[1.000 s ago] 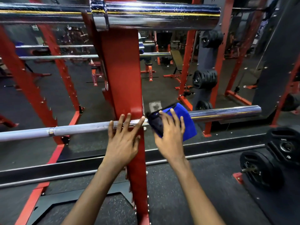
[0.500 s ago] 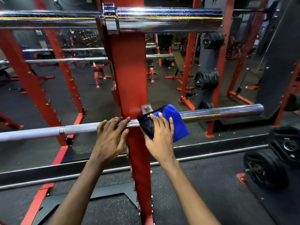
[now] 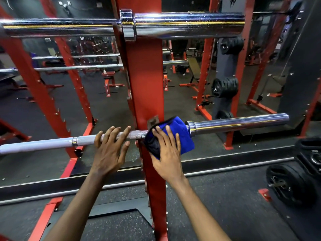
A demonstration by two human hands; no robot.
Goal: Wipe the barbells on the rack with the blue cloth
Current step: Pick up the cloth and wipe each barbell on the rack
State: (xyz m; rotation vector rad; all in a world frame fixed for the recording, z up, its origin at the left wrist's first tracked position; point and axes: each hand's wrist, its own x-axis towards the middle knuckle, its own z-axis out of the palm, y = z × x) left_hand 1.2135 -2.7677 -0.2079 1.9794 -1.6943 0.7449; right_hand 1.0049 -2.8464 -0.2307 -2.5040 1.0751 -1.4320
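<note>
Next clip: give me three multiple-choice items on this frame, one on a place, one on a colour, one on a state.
1. Where is the blue cloth?
A. On the floor
B. On the lower barbell, just right of the post
C. On a bench

2. What colour is the post?
A. Yellow
B. Green
C. Red

3. What is the left hand doing?
A. Resting on the lower barbell
B. Lifting a weight plate
C. Hanging free

Answers: B, the right hand presses the blue cloth onto the lower barbell beside the post; C, the post is plainly red; A, the left hand's fingers lie across the lower barbell.
</note>
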